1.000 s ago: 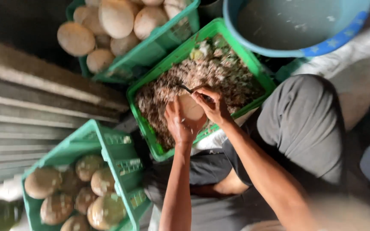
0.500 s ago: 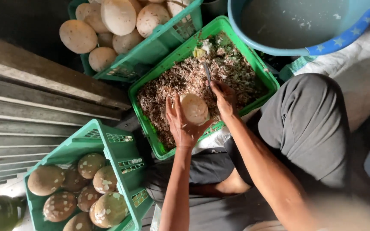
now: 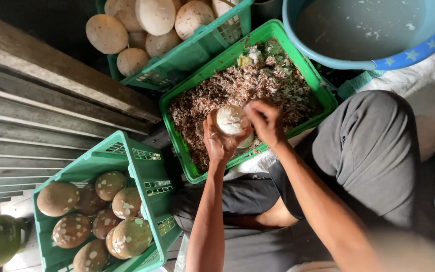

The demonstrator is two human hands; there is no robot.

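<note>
The head camera looked straight down on a seated person in grey trousers [image 3: 363, 151]. Nearest the lap, the left hand [image 3: 218, 143] cupped a pale, round peeled coconut [image 3: 231, 121] from below, fingers curled up around it and gripping it. The right hand [image 3: 267, 121] pressed against the coconut's right side with its fingers bent in tight; whether they pinched a small tool I could not tell. The coconut sat between both hands, just above the near half of the green crate of shavings [image 3: 197, 176], which was filled with brown and white peelings.

To the left of that crate and nearer the person stood a second green crate [image 3: 149, 166] holding brown coconuts spotted with pale patches [image 3: 127, 201]. Beyond the shavings crate, at its far left corner, a third green crate [image 3: 192, 55] was heaped with smooth, cream-coloured peeled coconuts [image 3: 154, 15]. At the far right of the shavings crate sat a blue tub [image 3: 404, 56] with cloudy water inside. Left of all the crates ran grey wooden planks [image 3: 41, 111].
</note>
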